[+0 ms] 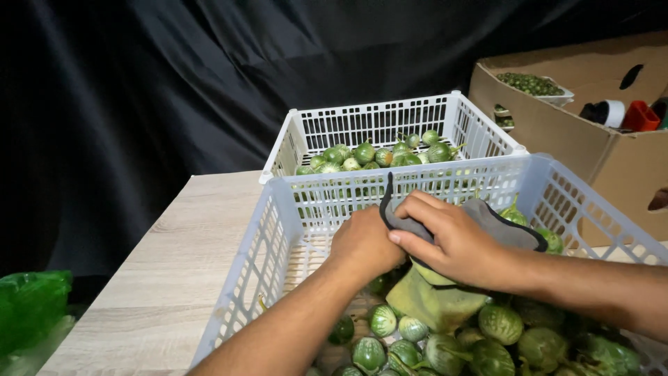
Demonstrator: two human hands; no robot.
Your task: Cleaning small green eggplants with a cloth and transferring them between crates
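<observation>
We see a pale wooden table (174, 257) before a black curtain (139, 83). At its right edge stands a cardboard box (557, 125) with a tray of tiny green fruit inside. Two white slatted baskets sit on the table: the far basket (376, 122) at the back edge holds small round green eggplants, and the near basket (278, 237), touching it, holds bigger striped ones (501, 324). A green plastic bag (31, 306) lies off the table's front left corner. Over the near basket's middle, our right hand (456, 244) presses a grey cloth (497, 226), fingers folded over its dark-trimmed edge. Our left hand (365, 244) is closed beneath that cloth; what it grips is hidden. A yellow-green cloth (435, 303) hangs just below both hands.
</observation>
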